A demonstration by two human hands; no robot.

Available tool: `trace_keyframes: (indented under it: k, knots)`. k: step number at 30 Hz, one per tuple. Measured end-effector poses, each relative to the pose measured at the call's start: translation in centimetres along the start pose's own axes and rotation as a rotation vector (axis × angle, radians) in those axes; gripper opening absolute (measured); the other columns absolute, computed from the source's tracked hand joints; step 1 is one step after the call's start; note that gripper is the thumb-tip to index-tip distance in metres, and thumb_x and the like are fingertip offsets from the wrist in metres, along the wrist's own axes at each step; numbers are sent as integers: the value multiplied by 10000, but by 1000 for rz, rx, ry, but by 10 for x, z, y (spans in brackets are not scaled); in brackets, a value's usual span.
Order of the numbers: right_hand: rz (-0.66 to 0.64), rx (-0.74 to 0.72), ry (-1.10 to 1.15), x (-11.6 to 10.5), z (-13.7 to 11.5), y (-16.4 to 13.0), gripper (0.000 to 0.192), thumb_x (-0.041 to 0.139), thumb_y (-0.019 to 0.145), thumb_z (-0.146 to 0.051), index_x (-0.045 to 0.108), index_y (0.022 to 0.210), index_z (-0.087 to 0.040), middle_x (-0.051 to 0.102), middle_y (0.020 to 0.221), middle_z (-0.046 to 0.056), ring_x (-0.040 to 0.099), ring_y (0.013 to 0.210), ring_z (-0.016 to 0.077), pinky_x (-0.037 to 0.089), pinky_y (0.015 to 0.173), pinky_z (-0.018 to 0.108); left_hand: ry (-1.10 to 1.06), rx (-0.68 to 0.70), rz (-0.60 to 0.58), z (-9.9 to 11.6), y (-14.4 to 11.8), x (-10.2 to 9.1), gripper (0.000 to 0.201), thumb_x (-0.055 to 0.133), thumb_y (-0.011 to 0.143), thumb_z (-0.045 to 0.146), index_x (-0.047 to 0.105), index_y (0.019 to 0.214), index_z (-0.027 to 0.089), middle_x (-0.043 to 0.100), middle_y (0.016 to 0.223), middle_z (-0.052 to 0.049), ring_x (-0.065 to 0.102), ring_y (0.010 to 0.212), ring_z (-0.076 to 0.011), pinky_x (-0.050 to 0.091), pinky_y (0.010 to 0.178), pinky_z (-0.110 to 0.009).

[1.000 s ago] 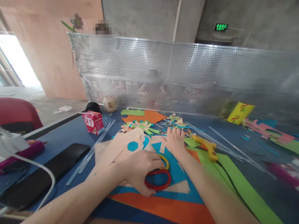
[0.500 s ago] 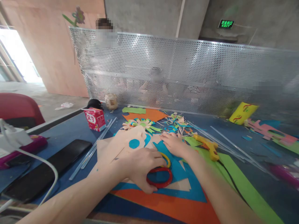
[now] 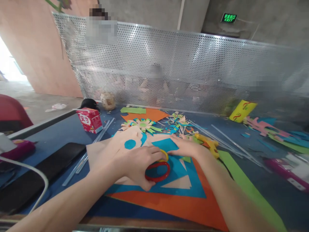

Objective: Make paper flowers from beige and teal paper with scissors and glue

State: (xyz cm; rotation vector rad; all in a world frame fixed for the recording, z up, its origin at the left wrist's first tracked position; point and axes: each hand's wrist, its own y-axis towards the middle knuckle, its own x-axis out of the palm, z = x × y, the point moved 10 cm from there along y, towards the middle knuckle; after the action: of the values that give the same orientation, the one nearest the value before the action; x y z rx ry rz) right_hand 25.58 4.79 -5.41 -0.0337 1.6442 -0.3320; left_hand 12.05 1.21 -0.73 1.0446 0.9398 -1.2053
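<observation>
Your left hand is curled around a pair of scissors, with your fingers on the red and yellow handle rings. The scissors lie on a blue sheet of paper, right in front of you. Your right hand is flat and open, pressing down on a blue paper piece just past the scissors. A yellow glue gun lies just beside your right hand. An orange sheet sits under the blue one. A paper flower and a red carton lie farther back on the table.
</observation>
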Motion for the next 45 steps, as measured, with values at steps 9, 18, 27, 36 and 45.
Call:
trace_keyframes:
  k: [9, 18, 27, 36, 45]
  knots:
    - [175, -77, 66, -18, -28, -10, 557, 568, 813, -320, 422, 1348, -264, 385, 1428, 39, 216, 1351, 313, 195, 1063, 535, 50, -25, -39, -4, 1, 2, 673, 682, 484, 377, 527, 1115, 201, 593, 1104, -75, 580, 928, -263, 465, 773, -333]
    - [531, -137, 704, -83, 15, -28, 261, 492, 811, -136, 658, 999, -208, 688, 1008, 55, 624, 971, 199, 454, 913, 370, 83, 22, -2, -4, 1, 5, 644, 678, 523, 406, 534, 1118, 208, 601, 1098, -75, 584, 922, -271, 460, 789, -357]
    - [327, 20, 1078, -41, 22, -11, 481, 633, 735, -417, 523, 1125, -159, 651, 995, 135, 654, 791, 215, 564, 616, 348, 65, 21, -22, -2, -2, 7, 654, 679, 551, 450, 539, 1142, 210, 598, 1128, -64, 572, 947, -261, 440, 832, -360]
    - [660, -95, 1535, -89, 53, -43, 402, 730, 610, -322, 610, 986, -248, 627, 816, 2, 591, 656, 148, 476, 505, 248, 74, 66, 1, 0, -3, 6, 628, 669, 575, 474, 547, 1132, 210, 619, 1076, -66, 582, 918, -258, 443, 805, -347]
    - [894, -162, 1405, -109, 61, -80, 428, 522, 795, -426, 513, 1206, -308, 554, 1248, 27, 499, 1153, 277, 499, 799, 412, -153, -103, 129, -21, -3, -19, 433, 540, 775, 504, 605, 1027, 157, 617, 1019, -98, 567, 936, -222, 439, 838, -336]
